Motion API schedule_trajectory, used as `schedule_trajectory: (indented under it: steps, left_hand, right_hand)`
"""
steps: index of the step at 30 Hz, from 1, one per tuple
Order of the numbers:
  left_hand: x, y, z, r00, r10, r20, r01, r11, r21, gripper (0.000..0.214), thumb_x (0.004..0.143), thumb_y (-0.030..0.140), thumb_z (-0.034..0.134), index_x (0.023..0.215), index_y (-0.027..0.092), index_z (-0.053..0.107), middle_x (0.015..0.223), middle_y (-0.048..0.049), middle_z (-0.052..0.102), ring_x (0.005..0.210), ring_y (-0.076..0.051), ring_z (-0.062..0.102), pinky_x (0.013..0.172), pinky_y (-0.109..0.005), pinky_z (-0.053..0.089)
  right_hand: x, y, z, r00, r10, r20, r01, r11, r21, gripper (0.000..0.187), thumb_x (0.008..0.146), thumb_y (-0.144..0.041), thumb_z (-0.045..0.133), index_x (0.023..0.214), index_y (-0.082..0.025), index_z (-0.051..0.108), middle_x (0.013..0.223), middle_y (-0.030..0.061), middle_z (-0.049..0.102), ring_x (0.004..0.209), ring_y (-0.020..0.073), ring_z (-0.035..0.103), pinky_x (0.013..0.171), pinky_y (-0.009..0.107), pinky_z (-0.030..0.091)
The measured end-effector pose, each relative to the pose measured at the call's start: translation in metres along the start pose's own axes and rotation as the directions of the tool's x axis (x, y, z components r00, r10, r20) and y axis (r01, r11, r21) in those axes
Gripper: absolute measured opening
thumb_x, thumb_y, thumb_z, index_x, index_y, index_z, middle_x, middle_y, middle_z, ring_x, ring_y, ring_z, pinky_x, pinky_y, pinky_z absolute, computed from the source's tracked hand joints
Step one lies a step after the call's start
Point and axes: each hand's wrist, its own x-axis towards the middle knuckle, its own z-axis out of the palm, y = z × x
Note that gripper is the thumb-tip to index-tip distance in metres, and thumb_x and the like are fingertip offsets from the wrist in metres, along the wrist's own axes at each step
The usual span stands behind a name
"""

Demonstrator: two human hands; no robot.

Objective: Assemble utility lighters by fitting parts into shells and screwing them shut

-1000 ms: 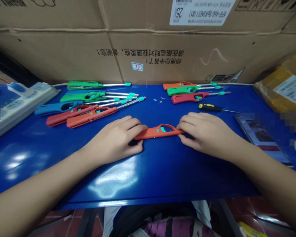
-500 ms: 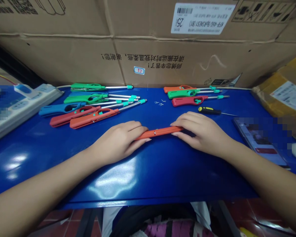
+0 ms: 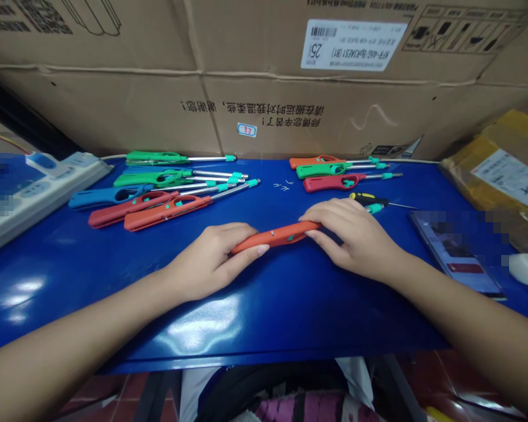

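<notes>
Orange lighter: held above the near-middle of the blue counter, running crosswise between both hands, its narrow edge rolled upward and its right end a little higher than its left.
Left hand: closed around the butt end, thumb along the near side, fingers over the far side.
Right hand: pinched on the front end of the handle, thumb below and fingers above; the palm side is hidden.
Teal tip: shows just past the right hand, near the screwdriver; it is probably the far end of the same lighter.
Turning it well: best done, I judge, by rolling both wrists together, so the handle does not twist between two uneven grips.
Trigger: a bit of teal shows at the lower edge; fingertips are better kept off it.
Pale spot: a small mark on the upper edge, uncovered by either hand; worth leaving in view while the casing is looked over.
Clearance: lifting slightly before any wider swing would spare the screwdriver and the white slivers beyond.
Left group: several lighters with metal stems pointing right, apart from the left hand.
Right group: three more, beyond the right hand.
</notes>
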Motion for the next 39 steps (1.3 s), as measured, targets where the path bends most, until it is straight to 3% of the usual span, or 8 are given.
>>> schedule_trajectory:
  steps: [2, 4, 8, 12, 14, 16, 21, 39]
  left_hand:
    - [0.002, 0.005, 0.004, 0.976, -0.212, 0.060, 0.219, 0.914, -0.341, 0.041, 0.099, 0.049, 0.056, 0.075, 0.016, 0.063, 0.063, 0.0007, 0.056, 0.056, -0.012, 0.049, 0.053, -0.024, 0.038]
    - [0.004, 0.009, 0.007, 0.918, -0.335, 0.213, 0.389, 0.657, -0.646, 0.043, 0.096, 0.050, 0.059, 0.070, 0.016, 0.060, 0.055, 0.0016, 0.052, 0.048, -0.009, 0.042, 0.046, -0.023, 0.032]
    - [0.007, 0.011, 0.011, 0.865, -0.365, 0.344, 0.470, 0.354, -0.809, 0.030, 0.096, 0.041, 0.058, 0.085, 0.015, 0.066, 0.053, 0.0021, 0.050, 0.044, -0.008, 0.041, 0.041, -0.020, 0.031]
    - [0.004, 0.004, 0.011, 0.927, -0.348, 0.141, 0.345, 0.640, -0.687, 0.038, 0.102, 0.043, 0.050, 0.124, 0.017, 0.067, 0.080, -0.0050, 0.071, 0.051, -0.011, 0.058, 0.047, -0.022, 0.049]
    - [0.001, -0.001, 0.009, 0.980, -0.183, -0.082, 0.131, 0.892, -0.432, 0.034, 0.101, 0.043, 0.055, 0.116, 0.017, 0.073, 0.104, -0.0089, 0.073, 0.062, -0.012, 0.067, 0.058, -0.025, 0.058]
    - [-0.001, -0.004, 0.007, 0.977, 0.086, -0.196, -0.110, 0.987, -0.117, 0.027, 0.098, 0.035, 0.063, 0.116, 0.018, 0.074, 0.115, -0.0095, 0.072, 0.090, -0.017, 0.072, 0.080, -0.028, 0.061]
    - [-0.004, -0.003, 0.006, 0.915, 0.346, -0.208, -0.326, 0.937, 0.126, 0.024, 0.096, 0.021, 0.067, 0.119, 0.016, 0.072, 0.112, -0.0087, 0.075, 0.105, -0.018, 0.071, 0.099, -0.027, 0.057]
    - [0.000, -0.005, 0.017, 0.923, 0.335, -0.188, -0.326, 0.942, 0.077, 0.025, 0.095, 0.021, 0.069, 0.119, 0.017, 0.074, 0.110, -0.0081, 0.076, 0.101, -0.016, 0.073, 0.094, -0.025, 0.059]
  right_hand:
    - [0.001, -0.002, 0.000, 0.999, -0.054, 0.006, 0.054, 0.998, -0.023, 0.034, 0.101, -0.034, 0.060, 0.130, -0.018, 0.059, 0.121, 0.0117, 0.072, 0.110, 0.0264, 0.064, 0.093, 0.041, 0.044]
    - [0.001, -0.003, 0.001, 0.992, -0.121, 0.031, 0.123, 0.991, -0.056, 0.044, 0.100, -0.040, 0.061, 0.138, -0.019, 0.056, 0.125, 0.0123, 0.071, 0.112, 0.0263, 0.064, 0.093, 0.042, 0.044]
    - [0.000, -0.006, 0.005, 0.977, -0.211, 0.031, 0.213, 0.972, -0.096, 0.033, 0.104, -0.034, 0.054, 0.131, -0.017, 0.064, 0.115, 0.0110, 0.074, 0.097, 0.0237, 0.066, 0.079, 0.037, 0.047]
    - [-0.001, -0.006, 0.007, 0.978, -0.206, -0.019, 0.205, 0.976, -0.073, 0.028, 0.103, -0.030, 0.054, 0.122, -0.016, 0.069, 0.111, 0.0113, 0.076, 0.095, 0.0227, 0.069, 0.077, 0.036, 0.049]
    - [-0.001, -0.005, 0.008, 0.983, -0.180, -0.040, 0.178, 0.983, -0.048, 0.026, 0.102, -0.028, 0.056, 0.120, -0.016, 0.070, 0.111, 0.0110, 0.077, 0.095, 0.0222, 0.070, 0.077, 0.036, 0.050]
    - [0.000, -0.006, 0.008, 0.986, -0.151, -0.066, 0.150, 0.989, -0.013, 0.024, 0.102, -0.027, 0.056, 0.118, -0.017, 0.071, 0.110, 0.0106, 0.077, 0.096, 0.0215, 0.071, 0.079, 0.036, 0.050]
    - [0.002, -0.009, 0.009, 0.986, -0.141, -0.086, 0.146, 0.988, 0.058, 0.024, 0.102, -0.028, 0.058, 0.119, -0.016, 0.070, 0.111, 0.0110, 0.078, 0.100, 0.0210, 0.073, 0.082, 0.035, 0.052]
    - [0.001, -0.014, 0.022, 0.982, -0.171, -0.085, 0.177, 0.982, 0.071, 0.026, 0.102, -0.028, 0.058, 0.119, -0.013, 0.071, 0.111, 0.0105, 0.080, 0.095, 0.0206, 0.075, 0.083, 0.036, 0.053]
